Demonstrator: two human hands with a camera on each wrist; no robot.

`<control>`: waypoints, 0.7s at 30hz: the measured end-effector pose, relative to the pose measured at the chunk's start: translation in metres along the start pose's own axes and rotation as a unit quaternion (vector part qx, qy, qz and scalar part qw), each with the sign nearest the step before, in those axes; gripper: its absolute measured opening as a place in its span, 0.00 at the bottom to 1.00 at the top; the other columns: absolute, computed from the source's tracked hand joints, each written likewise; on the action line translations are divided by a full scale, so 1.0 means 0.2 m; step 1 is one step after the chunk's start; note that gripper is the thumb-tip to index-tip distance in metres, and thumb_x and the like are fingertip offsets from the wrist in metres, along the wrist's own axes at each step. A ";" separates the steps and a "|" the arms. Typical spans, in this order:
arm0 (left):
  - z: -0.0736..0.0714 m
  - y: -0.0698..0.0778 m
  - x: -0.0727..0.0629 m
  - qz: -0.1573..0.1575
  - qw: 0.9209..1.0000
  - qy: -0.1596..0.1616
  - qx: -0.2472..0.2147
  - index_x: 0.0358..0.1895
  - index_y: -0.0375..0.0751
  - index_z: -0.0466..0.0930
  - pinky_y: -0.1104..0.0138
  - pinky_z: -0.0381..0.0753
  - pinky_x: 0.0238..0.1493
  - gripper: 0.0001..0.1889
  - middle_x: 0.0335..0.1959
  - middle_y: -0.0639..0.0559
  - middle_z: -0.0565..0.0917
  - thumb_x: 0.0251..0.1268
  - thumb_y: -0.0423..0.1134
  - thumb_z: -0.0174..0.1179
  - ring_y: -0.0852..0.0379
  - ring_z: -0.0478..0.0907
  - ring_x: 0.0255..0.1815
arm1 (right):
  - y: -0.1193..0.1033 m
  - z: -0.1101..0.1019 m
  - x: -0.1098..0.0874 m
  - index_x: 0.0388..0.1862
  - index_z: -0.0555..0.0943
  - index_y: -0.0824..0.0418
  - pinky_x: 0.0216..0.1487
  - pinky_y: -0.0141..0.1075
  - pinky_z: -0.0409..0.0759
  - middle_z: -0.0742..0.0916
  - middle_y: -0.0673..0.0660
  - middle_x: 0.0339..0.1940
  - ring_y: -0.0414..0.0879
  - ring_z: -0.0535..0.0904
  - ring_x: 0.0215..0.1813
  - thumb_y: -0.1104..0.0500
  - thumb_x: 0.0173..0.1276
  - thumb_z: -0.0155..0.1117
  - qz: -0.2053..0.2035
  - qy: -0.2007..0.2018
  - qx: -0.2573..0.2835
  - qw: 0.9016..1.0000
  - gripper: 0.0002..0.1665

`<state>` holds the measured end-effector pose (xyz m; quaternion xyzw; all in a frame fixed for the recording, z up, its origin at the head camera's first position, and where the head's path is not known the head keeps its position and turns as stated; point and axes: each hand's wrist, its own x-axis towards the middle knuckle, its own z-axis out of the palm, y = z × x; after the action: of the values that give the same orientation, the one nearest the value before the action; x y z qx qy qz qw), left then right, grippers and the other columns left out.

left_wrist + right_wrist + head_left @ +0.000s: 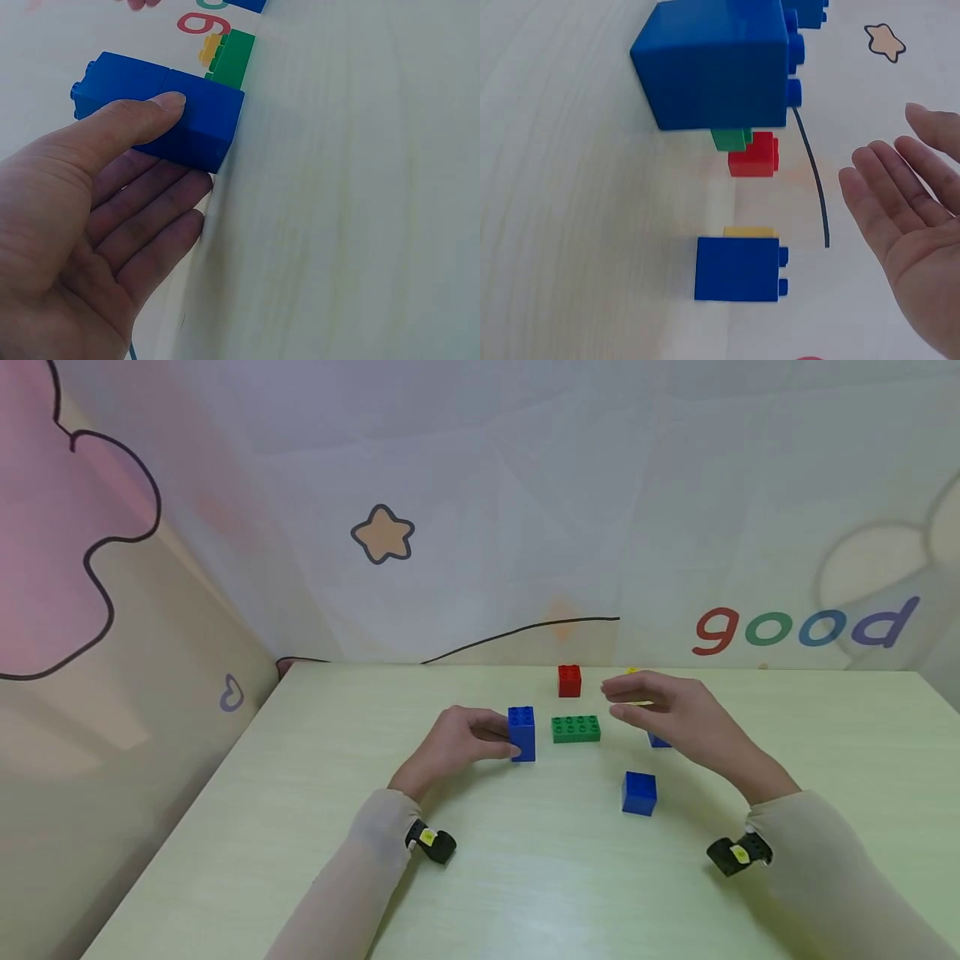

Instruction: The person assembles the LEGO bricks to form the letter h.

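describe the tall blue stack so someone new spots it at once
On the pale tabletop, find the person's left hand. It grips a tall blue stack, just left of the green brick. Unlike the other blue blocks, it is two bricks high and held.

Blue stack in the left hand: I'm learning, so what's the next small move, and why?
Perhaps bring the right hand to the front blue block: that hand is empty, the block stands apart, and the left hand holds the blue stack.
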<state>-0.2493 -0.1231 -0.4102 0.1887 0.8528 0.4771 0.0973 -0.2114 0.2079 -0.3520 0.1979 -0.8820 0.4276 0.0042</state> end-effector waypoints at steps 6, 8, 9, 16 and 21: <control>0.00 0.01 0.00 -0.003 1.000 -0.002 0.001 0.58 0.40 0.89 0.59 0.84 0.60 0.20 0.49 0.53 0.91 0.64 0.39 0.77 0.57 0.88 0.48 | 0.05 -0.06 -0.03 0.71 0.81 0.59 0.62 0.57 0.82 0.85 0.62 0.67 0.63 0.82 0.66 0.50 0.81 0.66 0.018 0.016 -0.014 1.000 0.25; 0.00 0.01 0.00 -0.003 1.000 -0.003 0.001 0.58 0.40 0.89 0.60 0.83 0.60 0.20 0.49 0.53 0.91 0.64 0.39 0.77 0.57 0.88 0.48 | 0.05 -0.08 -0.04 0.71 0.80 0.60 0.61 0.57 0.83 0.84 0.63 0.67 0.65 0.82 0.67 0.50 0.81 0.66 0.026 0.020 -0.022 0.999 0.26; 0.00 0.01 0.00 -0.003 1.000 -0.004 0.001 0.58 0.40 0.89 0.59 0.83 0.60 0.20 0.49 0.53 0.91 0.65 0.40 0.77 0.57 0.88 0.48 | 0.06 -0.09 -0.04 0.71 0.80 0.60 0.61 0.57 0.83 0.84 0.64 0.68 0.65 0.82 0.67 0.49 0.81 0.66 0.031 0.021 -0.024 0.999 0.26; 0.00 0.00 0.01 -0.001 1.000 -0.009 0.005 0.57 0.40 0.89 0.60 0.84 0.60 0.19 0.49 0.54 0.90 0.65 0.40 0.77 0.57 0.87 0.48 | 0.13 -0.14 -0.04 0.73 0.77 0.62 0.62 0.61 0.81 0.82 0.67 0.70 0.68 0.79 0.69 0.49 0.82 0.65 0.051 0.027 -0.035 0.998 0.28; 0.00 0.00 0.01 -0.001 1.000 -0.008 0.003 0.57 0.40 0.89 0.61 0.84 0.59 0.19 0.48 0.54 0.90 0.65 0.40 0.77 0.57 0.87 0.48 | 0.19 -0.16 -0.05 0.74 0.77 0.62 0.64 0.64 0.79 0.82 0.67 0.70 0.68 0.77 0.70 0.47 0.81 0.65 0.064 0.022 -0.027 0.997 0.31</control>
<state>-0.2505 -0.1223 -0.4102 0.1925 0.8537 0.4726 0.1042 -0.2216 0.2575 -0.3621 0.1312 -0.9039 0.4072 0.0011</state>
